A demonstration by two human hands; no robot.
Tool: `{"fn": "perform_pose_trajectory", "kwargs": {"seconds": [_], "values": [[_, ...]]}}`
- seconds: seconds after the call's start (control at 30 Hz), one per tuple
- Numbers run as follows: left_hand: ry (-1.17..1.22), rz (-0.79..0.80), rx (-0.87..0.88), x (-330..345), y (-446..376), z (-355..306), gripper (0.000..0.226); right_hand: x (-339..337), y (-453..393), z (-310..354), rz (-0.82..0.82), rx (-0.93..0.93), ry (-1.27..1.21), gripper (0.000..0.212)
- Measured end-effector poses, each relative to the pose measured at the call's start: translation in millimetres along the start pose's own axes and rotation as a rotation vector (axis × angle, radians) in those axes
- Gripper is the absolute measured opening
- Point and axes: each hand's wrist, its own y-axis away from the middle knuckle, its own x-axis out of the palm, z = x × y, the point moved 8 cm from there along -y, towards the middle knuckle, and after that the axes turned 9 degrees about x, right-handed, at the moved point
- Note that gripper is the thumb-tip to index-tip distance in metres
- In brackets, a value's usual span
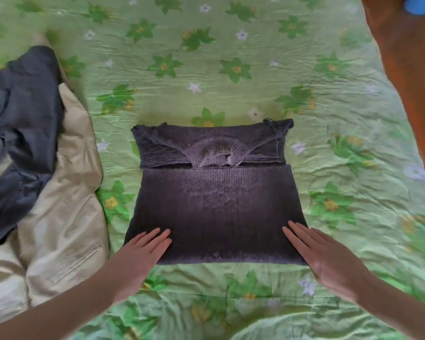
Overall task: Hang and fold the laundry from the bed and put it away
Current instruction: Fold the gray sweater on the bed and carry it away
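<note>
Both hands lie flat with straight fingers, grasping nothing: left hand (139, 253) and right hand (326, 256) cover the near corners of the folded dark sweater (214, 204) on the green bedspread (231, 57). At left, beige trousers (59, 204) and a dark garment (22, 114) are cut off by the frame.

The bed (231, 57) fills most of the frame, covered in a wrinkled light-green sheet printed with green and white flowers. A folded dark grey knit sweater (214, 192) lies flat at the centre, collar toward the top of the frame. At the left edge, beige trousers (64, 192) lie crumpled on the sheet, with a dark blue-grey garment (22, 114) heaped over them at upper left.
</note>
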Motion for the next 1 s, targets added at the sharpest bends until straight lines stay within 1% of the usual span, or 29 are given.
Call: {"fn": "perform_pose_trajectory", "kwargs": {"seconds": [0.03,0.07,0.13,0.2,0.23,0.3,0.33,0.4,0.43,0.53,0.6,0.63,0.7,0.77,0.83,0.93,1.0], "values": [[0.046,0.017,0.007,3,9,-5,0.107,0,12,4,0.029,-0.029,-0.003,0.121],[0.118,-0.001,-0.015,4,18,-7,0.099,0,21,8,0.063,-0.057,-0.014,0.12],[0.287,-0.11,-0.116,0,34,1,0.081,-4,32,11,0.081,-0.107,-0.008,0.114],[0.448,-0.214,-0.264,-9,45,15,0.068,-11,31,3,0.081,-0.086,-0.078,0.108],[0.515,-0.266,-0.364,-16,50,24,0.058,-18,28,-5,0.082,-0.037,-0.181,0.103],[0.617,-0.348,-0.544,-32,55,43,0.038,-36,21,-26,0.032,0.117,-0.384,0.087],[0.682,-0.397,-0.607,-37,56,51,0.036,-46,17,-34,0.016,0.204,-0.476,0.077],[0.8,-0.517,-0.689,-48,53,67,0.034,-65,8,-44,-0.06,0.321,-0.666,0.052],[0.832,-0.577,-0.723,-53,52,74,0.034,-74,2,-48,-0.118,0.367,-0.765,0.044],[0.888,-0.75,-0.847,-62,44,95,0.026,-84,-23,-58,-0.206,0.506,-1.118,0.031],[0.882,-0.843,-0.864,-71,33,105,0.008,-85,-42,-64,-0.271,0.598,-1.284,0.022],[0.865,-0.878,-0.858,-76,25,109,0.012,-85,-53,-66,-0.308,0.627,-1.331,0.02],[0.815,-0.944,-0.842,-86,8,115,0.016,-86,-75,-69,-0.397,0.673,-1.33,0.019],[0.743,-1.013,-0.843,-95,-10,124,0.017,-87,-98,-69,-0.476,0.698,-1.249,0.013],[0.669,-1.054,-0.866,-99,-23,140,0.019,-88,-120,-75,-0.551,0.756,-1.14,0.015],[0.571,-1.049,-0.916,-96,-33,169,0.027,-80,-147,-94,-0.586,0.863,-1.021,0.024],[0.519,-0.986,-0.927,-93,-41,185,0.034,-73,-162,-106,-0.553,0.91,-0.949,0.03]]}}
